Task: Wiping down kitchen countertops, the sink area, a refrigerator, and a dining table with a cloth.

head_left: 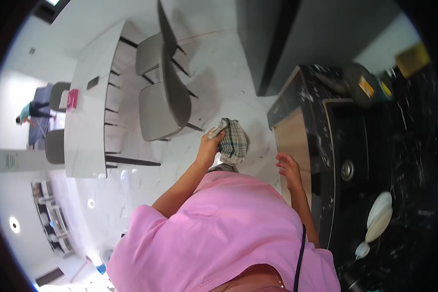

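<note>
Left hand (210, 145): grip clamped on a checked cloth (236, 140) | Cloth: over the floor (231, 73), between chair (160, 109) and bench (406, 168) | Right hand (290, 171): grip apart, bare, near bench | Handling: probably best gathered firmly, lest loose folds trail.

From here I see the left hand (210, 145) gripping a cream-and-black checked cloth (234, 142); right of that grip hovers the right hand (290, 171).

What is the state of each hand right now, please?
Left hand: closed, holding the checked cloth.
Right hand: open, fingers slightly curled, holding nothing visible.
</note>
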### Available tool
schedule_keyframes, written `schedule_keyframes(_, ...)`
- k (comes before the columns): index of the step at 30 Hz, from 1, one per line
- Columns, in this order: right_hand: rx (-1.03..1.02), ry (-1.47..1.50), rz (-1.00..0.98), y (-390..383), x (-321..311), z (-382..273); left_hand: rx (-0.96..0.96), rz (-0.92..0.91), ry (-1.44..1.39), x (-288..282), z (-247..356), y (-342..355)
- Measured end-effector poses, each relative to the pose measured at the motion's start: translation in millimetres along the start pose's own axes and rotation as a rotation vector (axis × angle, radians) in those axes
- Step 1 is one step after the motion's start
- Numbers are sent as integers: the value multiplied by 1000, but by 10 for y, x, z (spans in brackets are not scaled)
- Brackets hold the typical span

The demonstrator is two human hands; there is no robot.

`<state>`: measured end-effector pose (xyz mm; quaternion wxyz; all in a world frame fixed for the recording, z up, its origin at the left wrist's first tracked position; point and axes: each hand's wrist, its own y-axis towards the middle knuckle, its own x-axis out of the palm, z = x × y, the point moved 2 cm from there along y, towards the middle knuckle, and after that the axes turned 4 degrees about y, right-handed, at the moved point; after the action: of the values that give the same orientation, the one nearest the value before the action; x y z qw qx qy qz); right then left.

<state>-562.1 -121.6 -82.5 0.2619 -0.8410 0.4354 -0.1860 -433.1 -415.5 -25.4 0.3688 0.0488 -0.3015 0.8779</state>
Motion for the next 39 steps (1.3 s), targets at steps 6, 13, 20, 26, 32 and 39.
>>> schedule_keyframes(6,-86,-150,-65,1004,1175,-921,290,58,546,-681,991,273)
schedule_keyframes(13,-80,-224,-499,1990,3076,-2109,-23,457,419,-1896,771,408)
schedule_keyframes(20,247,-238,-646,2939,4538,-2691,-113,589,-5,-2171,229,942)
schedule_keyframes(26,148,-301,-798,3052,4915,-2440,-224,779,-467,-1860,432,1197)
schedule_keyframes(32,232,-213,-837,3051,5252,-2360,16,969,-949,-1818,395,1341)
schedule_keyframes(39,242,-172,-991,3084,6370,-1967,245,976,-1072,-2925,378,1510)
